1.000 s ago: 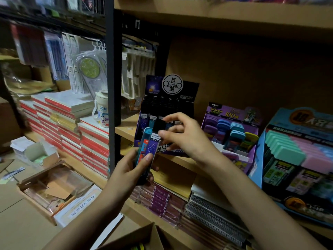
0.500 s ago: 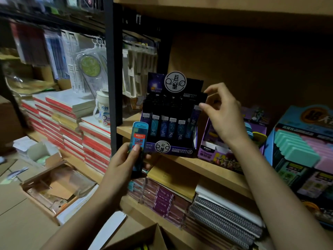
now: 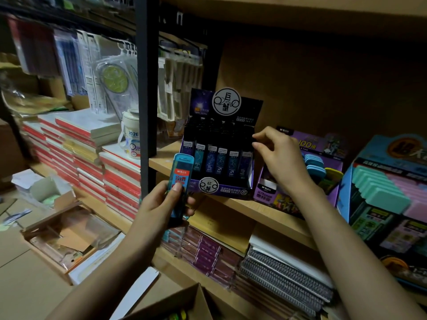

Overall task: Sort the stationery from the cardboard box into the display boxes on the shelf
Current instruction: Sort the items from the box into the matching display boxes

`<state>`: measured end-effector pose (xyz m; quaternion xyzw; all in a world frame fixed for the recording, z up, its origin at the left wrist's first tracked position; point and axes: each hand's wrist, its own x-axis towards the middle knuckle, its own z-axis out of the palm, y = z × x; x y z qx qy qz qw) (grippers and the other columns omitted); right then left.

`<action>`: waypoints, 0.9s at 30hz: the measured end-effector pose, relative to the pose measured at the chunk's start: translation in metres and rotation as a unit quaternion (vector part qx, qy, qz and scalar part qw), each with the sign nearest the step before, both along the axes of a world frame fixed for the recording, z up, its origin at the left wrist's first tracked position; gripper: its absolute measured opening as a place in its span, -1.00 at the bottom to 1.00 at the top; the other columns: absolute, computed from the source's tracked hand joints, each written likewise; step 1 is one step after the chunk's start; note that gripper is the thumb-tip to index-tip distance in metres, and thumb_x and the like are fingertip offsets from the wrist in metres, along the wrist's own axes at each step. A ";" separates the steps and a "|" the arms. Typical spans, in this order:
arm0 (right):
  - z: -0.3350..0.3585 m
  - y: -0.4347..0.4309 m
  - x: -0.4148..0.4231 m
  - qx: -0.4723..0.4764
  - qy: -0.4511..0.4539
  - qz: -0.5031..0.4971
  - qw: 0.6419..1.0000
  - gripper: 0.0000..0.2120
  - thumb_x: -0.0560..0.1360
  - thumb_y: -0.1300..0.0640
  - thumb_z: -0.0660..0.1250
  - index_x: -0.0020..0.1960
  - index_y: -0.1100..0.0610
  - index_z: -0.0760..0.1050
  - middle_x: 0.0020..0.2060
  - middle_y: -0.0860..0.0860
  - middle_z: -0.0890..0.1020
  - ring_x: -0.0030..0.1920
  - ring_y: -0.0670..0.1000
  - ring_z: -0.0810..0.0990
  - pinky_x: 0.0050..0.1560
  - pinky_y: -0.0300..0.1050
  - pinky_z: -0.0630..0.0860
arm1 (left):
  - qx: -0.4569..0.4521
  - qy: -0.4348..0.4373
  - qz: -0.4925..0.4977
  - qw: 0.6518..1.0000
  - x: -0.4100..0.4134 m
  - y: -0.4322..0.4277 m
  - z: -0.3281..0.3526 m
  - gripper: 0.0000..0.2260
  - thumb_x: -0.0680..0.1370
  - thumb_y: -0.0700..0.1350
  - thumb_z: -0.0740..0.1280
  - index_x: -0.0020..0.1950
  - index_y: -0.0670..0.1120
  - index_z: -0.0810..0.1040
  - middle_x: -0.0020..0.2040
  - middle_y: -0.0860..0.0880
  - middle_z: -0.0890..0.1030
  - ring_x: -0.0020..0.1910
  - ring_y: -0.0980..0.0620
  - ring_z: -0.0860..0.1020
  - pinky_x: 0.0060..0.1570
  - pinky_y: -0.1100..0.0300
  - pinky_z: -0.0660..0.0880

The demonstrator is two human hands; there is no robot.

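Left hand: gripping teal lead case, upright.
Right hand: hovering loosely curled, holding nothing, beside dark display box.

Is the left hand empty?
No, the left hand grips a teal case with a red label.

- The scene was dim; weak warm light reached the front of the shelf.
- The recess behind the display box sat in deep shadow.
- Hanging packs at the left looked soft and smeared.
- The blue case blurred towards its lower end.
- The black post bowed slightly from lens distortion.
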<state>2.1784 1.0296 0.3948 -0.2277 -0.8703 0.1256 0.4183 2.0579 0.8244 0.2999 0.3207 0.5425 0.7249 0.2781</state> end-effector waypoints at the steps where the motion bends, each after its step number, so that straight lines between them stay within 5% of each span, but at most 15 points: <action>1: -0.001 0.001 -0.001 0.015 -0.002 -0.015 1.000 -0.84 0.52 0.20 0.32 0.08 0.17 0.58 -0.03 0.05 0.65 -0.03 -0.05 0.56 -0.09 -0.35 0.38 | -0.001 0.001 -0.002 1.000 0.000 0.000 0.000 -0.73 0.53 0.07 0.19 0.13 -0.01 0.51 -0.13 -0.04 0.67 -0.24 0.09 0.63 -0.19 0.15 0.58; 11: 0.009 -0.022 0.004 0.054 -0.066 -0.032 0.996 -0.70 0.58 0.13 0.23 0.28 0.17 0.48 0.13 0.07 0.52 0.16 0.02 0.45 0.15 -0.18 0.36 | -0.003 0.035 -0.033 0.999 0.012 -0.001 0.009 -0.74 0.54 0.08 0.18 0.15 0.03 0.51 -0.11 0.00 0.67 -0.19 0.10 0.63 -0.25 0.25 0.57; 15: 0.007 -0.070 0.015 -0.148 -0.032 0.123 0.981 -0.80 0.56 0.04 0.25 0.10 0.07 0.57 -0.06 -0.07 0.62 -0.04 -0.11 0.56 -0.06 -0.24 0.47 | -0.004 0.039 -0.067 0.997 0.028 0.000 0.012 -0.75 0.50 0.13 0.20 0.11 0.11 0.52 -0.12 0.02 0.67 -0.17 0.10 0.64 -0.24 0.22 0.52; 20: -0.003 -0.090 0.044 -0.274 0.007 0.176 0.945 -0.91 0.51 0.26 0.32 -0.04 0.10 0.51 -0.20 0.01 0.56 -0.18 -0.07 0.56 -0.17 -0.27 0.54 | -0.019 0.083 -0.106 0.991 0.059 0.008 0.019 -0.76 0.49 0.11 0.21 0.11 0.11 0.50 -0.09 0.07 0.68 -0.12 0.14 0.64 -0.21 0.25 0.53; 23: 0.010 -0.078 0.070 -0.272 0.023 0.153 0.950 -0.86 0.49 0.31 0.34 -0.09 0.08 0.49 -0.25 -0.02 0.56 -0.26 -0.15 0.53 -0.29 -0.39 0.48 | -0.029 0.193 -0.086 0.977 0.073 0.015 0.029 -0.76 0.49 0.07 0.21 0.13 0.10 0.47 0.02 0.13 0.62 0.01 0.23 0.58 -0.08 0.33 0.53; 27: 0.034 -0.045 0.108 -0.159 0.055 0.048 0.985 -0.83 0.49 0.22 0.36 -0.10 -0.05 0.50 -0.21 -0.10 0.57 -0.20 -0.21 0.55 -0.21 -0.31 0.52 | -0.070 0.406 0.025 0.911 0.072 0.039 0.038 -0.66 0.55 -0.02 0.26 0.31 -0.02 0.40 0.24 0.07 0.41 0.19 0.15 0.44 0.17 0.22 0.43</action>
